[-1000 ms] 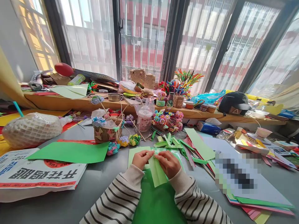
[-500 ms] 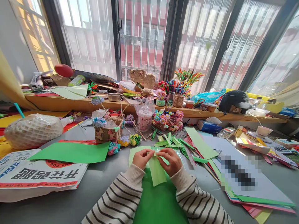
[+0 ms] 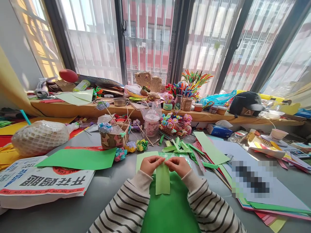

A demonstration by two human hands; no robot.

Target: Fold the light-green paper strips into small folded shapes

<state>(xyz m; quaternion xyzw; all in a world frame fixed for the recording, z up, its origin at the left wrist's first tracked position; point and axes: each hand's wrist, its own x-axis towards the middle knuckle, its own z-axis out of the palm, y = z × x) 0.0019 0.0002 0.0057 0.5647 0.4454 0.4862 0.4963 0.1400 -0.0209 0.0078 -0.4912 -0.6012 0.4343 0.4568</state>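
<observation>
Between my two hands hangs a strip of light green paper [image 3: 163,182], pinched at its far end. My left hand [image 3: 151,164] grips the upper left corner between thumb and fingers. On the other side my right hand [image 3: 179,165] pinches the upper right corner. The strip's lower end hangs free over a darker green sheet [image 3: 170,212] lying in front of me. A pale green sheet [image 3: 143,156] shows partly behind my left hand. Cut green paper strips [image 3: 178,145] lie in a loose heap just beyond my hands.
A woven basket [image 3: 114,139] with paper flowers and a lidded plastic cup [image 3: 151,124] stand beyond my hands. At right lies a stack of coloured paper [image 3: 286,197]. A green sheet [image 3: 80,158] rests on a white printed bag [image 3: 48,181] at left.
The paper strip has swung from a slant to hang straight. My right hand's fingers have closed in to its corner. The view has shifted slightly.
</observation>
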